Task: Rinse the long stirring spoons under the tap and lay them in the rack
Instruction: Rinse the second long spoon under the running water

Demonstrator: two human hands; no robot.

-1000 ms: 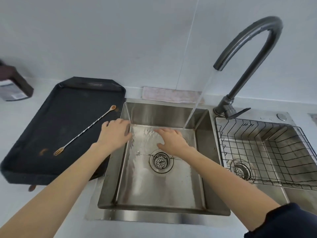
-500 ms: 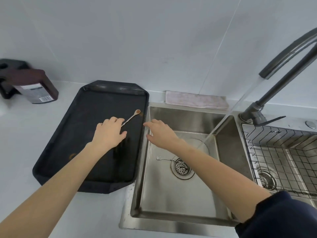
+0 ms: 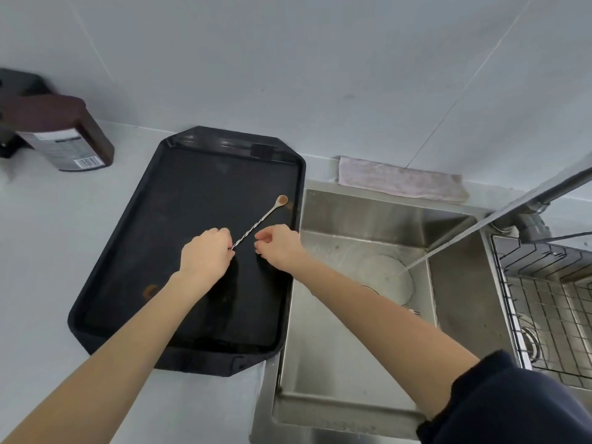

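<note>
A long stirring spoon (image 3: 260,220) with a twisted metal shaft and a brownish bowl lies slantwise in the black tray (image 3: 134,251), bowl toward the far right. My left hand (image 3: 205,255) pinches the shaft's near end. My right hand (image 3: 278,245) hovers beside the shaft's middle with curled fingers and grips nothing. Water runs from the tap (image 3: 544,190) into the left sink basin (image 3: 336,363). By my right forearm a thin metal utensil tip (image 3: 414,312) shows on the basin floor. The wire rack (image 3: 544,302) sits in the right basin.
A brown bottle (image 3: 61,136) with a white label lies on the counter at the far left. A folded pinkish cloth (image 3: 400,182) rests behind the sink against the wall. A small brown stain (image 3: 150,290) marks the tray floor.
Both hands have left the sink and moved left over the tray. My left hand has closed on the spoon's shaft, and my right hand has come up beside it. The view has swung left.
</note>
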